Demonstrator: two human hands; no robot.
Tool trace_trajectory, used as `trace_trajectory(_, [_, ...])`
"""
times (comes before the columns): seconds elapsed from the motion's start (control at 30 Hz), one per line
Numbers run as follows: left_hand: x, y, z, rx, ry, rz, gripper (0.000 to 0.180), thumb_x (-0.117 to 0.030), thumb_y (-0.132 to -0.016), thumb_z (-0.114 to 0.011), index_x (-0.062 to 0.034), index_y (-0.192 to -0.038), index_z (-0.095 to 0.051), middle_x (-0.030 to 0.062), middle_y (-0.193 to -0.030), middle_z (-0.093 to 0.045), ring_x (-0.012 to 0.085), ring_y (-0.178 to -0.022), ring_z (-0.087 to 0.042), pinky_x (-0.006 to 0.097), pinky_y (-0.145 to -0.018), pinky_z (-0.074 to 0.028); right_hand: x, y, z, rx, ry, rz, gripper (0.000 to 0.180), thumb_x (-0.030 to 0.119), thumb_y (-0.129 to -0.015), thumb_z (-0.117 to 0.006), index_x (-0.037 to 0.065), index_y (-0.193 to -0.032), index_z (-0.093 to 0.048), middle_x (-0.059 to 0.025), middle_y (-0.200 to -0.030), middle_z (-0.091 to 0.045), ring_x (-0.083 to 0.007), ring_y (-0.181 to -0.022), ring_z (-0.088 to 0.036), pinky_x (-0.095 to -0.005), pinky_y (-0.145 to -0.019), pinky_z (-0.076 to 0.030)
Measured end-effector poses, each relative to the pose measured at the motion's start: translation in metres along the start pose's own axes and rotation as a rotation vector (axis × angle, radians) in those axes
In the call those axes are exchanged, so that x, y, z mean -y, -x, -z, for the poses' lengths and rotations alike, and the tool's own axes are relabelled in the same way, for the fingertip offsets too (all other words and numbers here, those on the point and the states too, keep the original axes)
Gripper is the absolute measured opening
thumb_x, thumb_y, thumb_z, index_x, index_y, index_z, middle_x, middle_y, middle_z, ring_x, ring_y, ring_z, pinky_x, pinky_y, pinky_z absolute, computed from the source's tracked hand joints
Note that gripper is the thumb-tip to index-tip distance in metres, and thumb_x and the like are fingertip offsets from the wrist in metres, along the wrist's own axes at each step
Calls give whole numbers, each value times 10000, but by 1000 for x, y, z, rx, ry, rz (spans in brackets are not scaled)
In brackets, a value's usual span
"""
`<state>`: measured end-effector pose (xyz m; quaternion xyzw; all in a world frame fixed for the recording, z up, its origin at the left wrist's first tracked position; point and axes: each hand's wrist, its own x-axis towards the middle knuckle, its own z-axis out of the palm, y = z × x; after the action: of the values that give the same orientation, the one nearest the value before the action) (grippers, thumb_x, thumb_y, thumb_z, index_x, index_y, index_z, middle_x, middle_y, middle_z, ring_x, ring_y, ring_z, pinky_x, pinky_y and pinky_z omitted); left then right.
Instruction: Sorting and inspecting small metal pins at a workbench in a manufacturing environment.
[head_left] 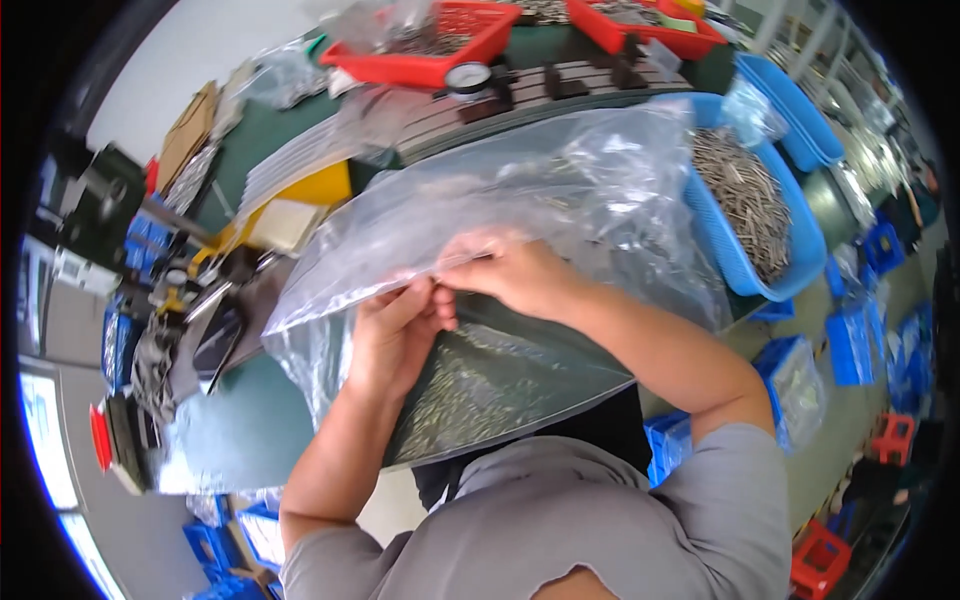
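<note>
Both hands, left & right, pinch clear plastic bag (blue bin w/ metal pins beside).

Glossy crinkled clear plastic bag

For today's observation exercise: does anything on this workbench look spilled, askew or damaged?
Nothing stands out. Both hands hold the clear plastic bag at its mouth; the small metal parts stay inside it, and those in the blue tray stay within its walls.
</note>
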<state>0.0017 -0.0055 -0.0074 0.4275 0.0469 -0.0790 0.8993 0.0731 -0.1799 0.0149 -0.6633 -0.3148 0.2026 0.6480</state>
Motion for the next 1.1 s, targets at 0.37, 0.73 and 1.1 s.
trace_trajectory(0.37, [-4, 2, 3, 77, 34, -49, 134, -94, -875, -556, 15, -931, -611, 117, -833, -639, 196, -717, -614, 311, -667, -502, 2, -5, -6, 76, -33, -25, 154, 136, -862, -600, -4, -927, -603, -42, -815, -617, -107, -746, -591, -245, -689, -472])
trace_trajectory(0.73, [-9, 7, 3, -31, -31, -92, 104, -93, -860, -540, -15, -906, -591, 99, -791, -625, 183, -695, -601, 305, -639, -500, 56, 37, -9, -49, 753, 248, 110, 109, -776, -661, 52, -817, -576, 2, -630, -532, -62, -551, -464, -255, -487, -359])
trace_trajectory(1.1, [-10, 2, 4, -41, -35, -109, 122, -89, -855, -537, 8, -917, -576, 119, -810, -619, 183, -703, -588, 305, -642, -487, 85, 105, 177, -784, 1014, 13, 80, 76, -772, -611, 33, -839, -605, -41, -715, -610, -117, -685, -583, -249, -657, -452])
